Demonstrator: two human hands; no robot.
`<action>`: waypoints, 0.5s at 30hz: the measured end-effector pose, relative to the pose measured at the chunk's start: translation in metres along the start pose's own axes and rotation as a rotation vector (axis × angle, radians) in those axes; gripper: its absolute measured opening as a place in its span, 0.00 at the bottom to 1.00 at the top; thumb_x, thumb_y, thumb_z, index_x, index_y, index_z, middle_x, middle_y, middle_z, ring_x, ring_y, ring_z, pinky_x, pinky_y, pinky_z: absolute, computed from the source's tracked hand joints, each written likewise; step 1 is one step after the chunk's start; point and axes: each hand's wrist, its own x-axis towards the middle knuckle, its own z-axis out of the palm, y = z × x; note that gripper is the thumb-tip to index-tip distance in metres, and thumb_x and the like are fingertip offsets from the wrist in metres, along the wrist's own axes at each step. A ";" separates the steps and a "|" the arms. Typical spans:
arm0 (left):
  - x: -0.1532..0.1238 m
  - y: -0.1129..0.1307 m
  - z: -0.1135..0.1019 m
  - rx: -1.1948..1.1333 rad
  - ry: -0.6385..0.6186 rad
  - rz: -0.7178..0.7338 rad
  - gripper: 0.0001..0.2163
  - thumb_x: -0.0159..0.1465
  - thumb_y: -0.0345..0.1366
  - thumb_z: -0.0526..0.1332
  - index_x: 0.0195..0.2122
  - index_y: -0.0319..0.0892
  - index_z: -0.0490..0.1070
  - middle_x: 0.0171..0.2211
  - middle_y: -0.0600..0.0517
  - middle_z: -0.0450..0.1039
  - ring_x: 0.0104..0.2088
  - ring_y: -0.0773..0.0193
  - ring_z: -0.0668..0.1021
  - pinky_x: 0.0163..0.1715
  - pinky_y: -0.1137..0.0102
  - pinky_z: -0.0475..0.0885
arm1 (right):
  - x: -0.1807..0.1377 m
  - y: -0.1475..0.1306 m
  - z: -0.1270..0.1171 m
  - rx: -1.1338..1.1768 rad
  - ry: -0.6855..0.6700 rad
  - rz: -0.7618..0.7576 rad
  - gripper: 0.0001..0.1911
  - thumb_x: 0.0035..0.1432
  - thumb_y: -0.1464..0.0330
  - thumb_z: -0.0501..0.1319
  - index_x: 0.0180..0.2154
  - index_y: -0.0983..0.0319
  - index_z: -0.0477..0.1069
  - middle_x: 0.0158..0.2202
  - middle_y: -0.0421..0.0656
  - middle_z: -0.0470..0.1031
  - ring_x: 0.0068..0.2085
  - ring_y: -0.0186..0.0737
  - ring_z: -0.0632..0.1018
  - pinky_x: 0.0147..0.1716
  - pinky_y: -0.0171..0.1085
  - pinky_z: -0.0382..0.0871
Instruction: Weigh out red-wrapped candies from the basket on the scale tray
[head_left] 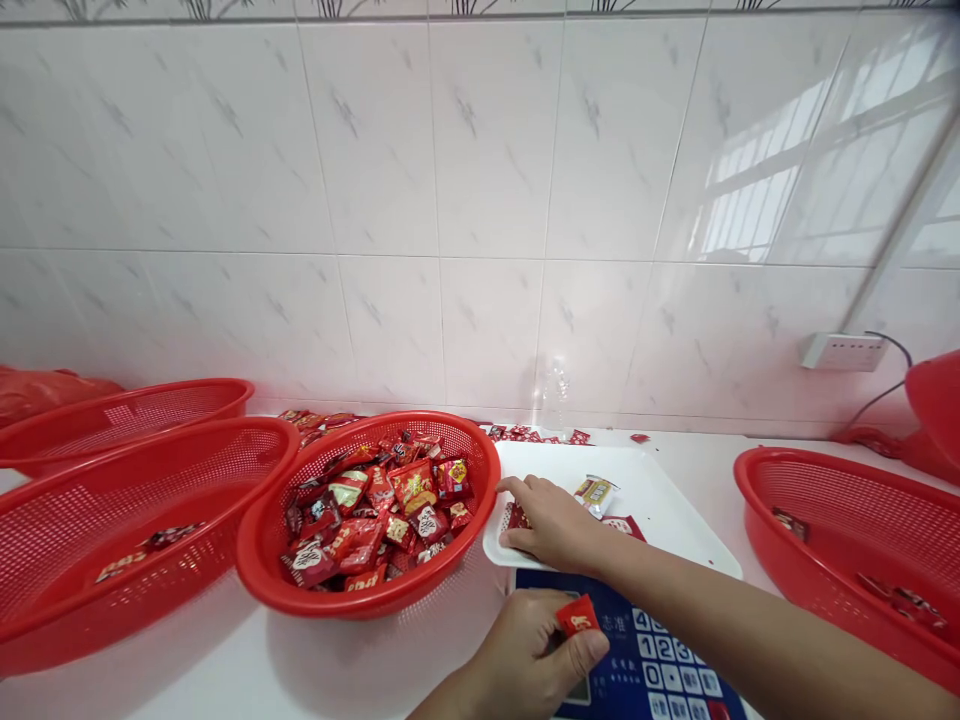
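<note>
My left hand [525,655] is low in the middle, above a blue scale [664,665] with a number keypad, and pinches a small red candy packet [576,615] between thumb and fingers. My right hand [551,522] reaches in from the right and lies palm down on the left part of the white tray [675,480] on the scale. Its fingers rest flat on a red packet [516,517]. A yellow-and-white packet [596,492] and another red packet [624,525] lie on the tray beside it. Just left of the tray, a red basket [375,600] holds several mixed red candy packets.
Two more red baskets [112,600] [127,400] stand at the left, the nearer one with a few packets. Another red basket [825,480] is at the right. Loose packets [525,433] and a clear bottle [555,395] sit by the tiled wall. A power strip [844,352] hangs on the wall.
</note>
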 end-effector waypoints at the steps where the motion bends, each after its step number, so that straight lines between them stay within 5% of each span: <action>1: 0.000 -0.001 0.000 0.002 -0.003 0.005 0.19 0.65 0.48 0.49 0.23 0.40 0.55 0.23 0.56 0.57 0.24 0.72 0.60 0.25 0.74 0.54 | 0.001 0.000 0.001 0.010 0.002 -0.004 0.25 0.50 0.64 0.63 0.51 0.57 0.63 0.41 0.46 0.70 0.42 0.46 0.71 0.40 0.39 0.62; 7: -0.001 0.003 -0.002 0.030 -0.016 -0.002 0.19 0.65 0.48 0.49 0.23 0.40 0.56 0.24 0.55 0.58 0.25 0.71 0.61 0.25 0.74 0.55 | 0.005 0.004 -0.011 0.062 0.094 0.015 0.20 0.52 0.68 0.61 0.48 0.55 0.63 0.42 0.41 0.69 0.41 0.38 0.72 0.40 0.36 0.63; 15: -0.003 0.007 0.000 0.097 -0.008 -0.084 0.19 0.64 0.50 0.50 0.23 0.40 0.57 0.22 0.56 0.57 0.23 0.72 0.61 0.23 0.74 0.54 | -0.019 0.052 -0.036 0.026 0.216 0.201 0.17 0.57 0.61 0.56 0.48 0.55 0.64 0.53 0.45 0.59 0.46 0.39 0.72 0.46 0.39 0.65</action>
